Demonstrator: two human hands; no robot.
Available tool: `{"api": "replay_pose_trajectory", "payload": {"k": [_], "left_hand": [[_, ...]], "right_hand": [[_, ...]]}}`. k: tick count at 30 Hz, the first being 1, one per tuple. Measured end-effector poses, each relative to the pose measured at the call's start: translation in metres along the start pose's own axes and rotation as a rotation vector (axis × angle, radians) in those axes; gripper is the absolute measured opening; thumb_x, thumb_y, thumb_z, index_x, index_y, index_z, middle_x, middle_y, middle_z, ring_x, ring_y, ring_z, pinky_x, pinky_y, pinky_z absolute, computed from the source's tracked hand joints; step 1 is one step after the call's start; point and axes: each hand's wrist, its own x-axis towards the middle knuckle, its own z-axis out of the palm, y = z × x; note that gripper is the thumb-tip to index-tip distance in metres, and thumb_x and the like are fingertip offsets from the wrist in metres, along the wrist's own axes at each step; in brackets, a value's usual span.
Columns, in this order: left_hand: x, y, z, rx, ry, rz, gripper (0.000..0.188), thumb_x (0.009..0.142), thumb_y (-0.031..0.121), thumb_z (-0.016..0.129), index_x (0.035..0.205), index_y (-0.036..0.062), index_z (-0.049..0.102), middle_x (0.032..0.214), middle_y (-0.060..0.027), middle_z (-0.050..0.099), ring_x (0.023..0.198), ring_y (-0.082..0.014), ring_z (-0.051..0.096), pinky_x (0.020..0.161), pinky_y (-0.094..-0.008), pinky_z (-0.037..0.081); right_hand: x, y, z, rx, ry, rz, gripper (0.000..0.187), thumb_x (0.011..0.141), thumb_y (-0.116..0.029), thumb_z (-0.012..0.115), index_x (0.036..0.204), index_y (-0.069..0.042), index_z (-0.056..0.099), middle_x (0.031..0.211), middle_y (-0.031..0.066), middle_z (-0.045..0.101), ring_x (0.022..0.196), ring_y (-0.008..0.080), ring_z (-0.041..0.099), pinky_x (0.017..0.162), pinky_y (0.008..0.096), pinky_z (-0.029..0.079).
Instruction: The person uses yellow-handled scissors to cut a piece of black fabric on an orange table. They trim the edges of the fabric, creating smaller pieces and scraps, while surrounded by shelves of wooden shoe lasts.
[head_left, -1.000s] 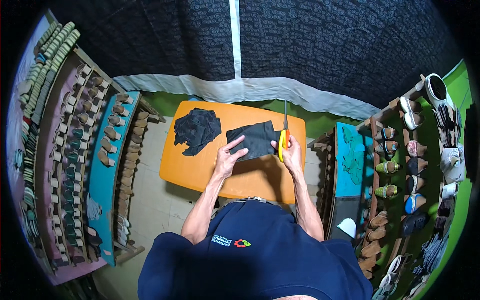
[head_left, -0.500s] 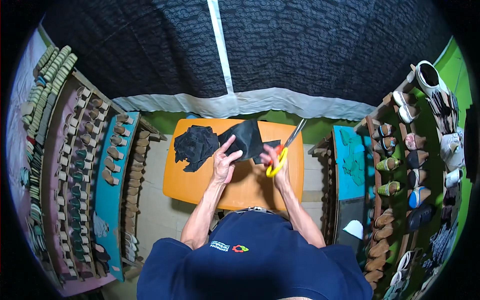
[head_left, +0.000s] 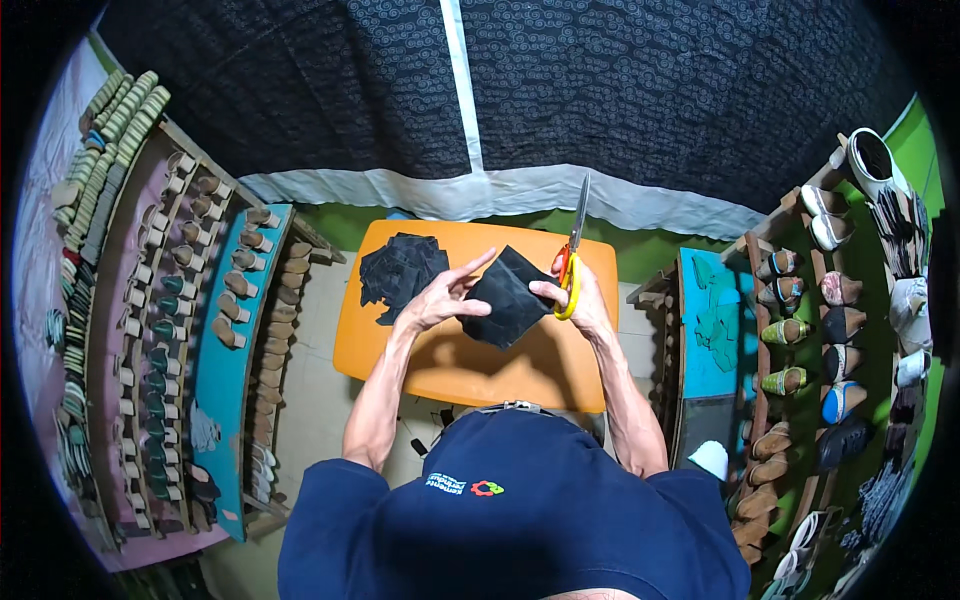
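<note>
In the head view, the person is holding a black cloth piece [head_left: 508,298] between both hands, above the orange table [head_left: 372,345], its shadow falling on the tabletop below. The left hand [head_left: 432,303] is spreading wide, fingers stretching away from the thumb, the thumb tip lying at the cloth's left edge; whether those fingers are gripping anything behind it, one cannot tell. The right hand [head_left: 582,296] is curling around the yellow-and-orange handles of the scissors [head_left: 575,243], while its thumb is pressing on the cloth's right edge, apparently pinching it against fingers mostly hidden. The blades are pointing away from the body, seemingly together. Handling the piece well is probably calling for a light pinch at opposite edges, so that the thin-looking material is staying flat, with the blades facing clear of the left fingers and the scissors sitting firmly in the palm. The heap of black pieces [head_left: 402,275] is lying near the table's far left corner, apart from the held piece.
</note>
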Motion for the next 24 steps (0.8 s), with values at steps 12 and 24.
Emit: {"api": "replay_pose_trajectory", "payload": {"k": [12, 24], "left_hand": [[0.029, 0.026, -0.018, -0.066, 0.039, -0.121, 0.053, 0.080, 0.003, 0.072, 0.133, 0.0029, 0.063, 0.129, -0.0109, 0.065, 0.113, -0.0160, 0.063, 0.105, -0.0281, 0.045], [0.028, 0.042, -0.028, 0.336, -0.081, -0.100, 0.063, 0.074, 0.009, 0.079, 0.135, 0.0101, 0.064, 0.134, -0.0105, 0.064, 0.126, -0.0195, 0.056, 0.112, -0.0314, 0.037]], "right_hand": [[-0.058, 0.043, -0.009, -0.026, 0.025, 0.273, 0.034, 0.093, -0.037, 0.069, 0.101, -0.005, 0.060, 0.069, -0.0012, 0.055, 0.057, 0.0083, 0.053, 0.054, 0.0263, 0.044], [-0.110, 0.044, 0.009, -0.215, -0.115, 0.264, 0.053, 0.086, -0.052, 0.074, 0.077, -0.002, 0.057, 0.059, 0.0021, 0.049, 0.057, 0.0117, 0.045, 0.053, 0.0331, 0.037]]}}
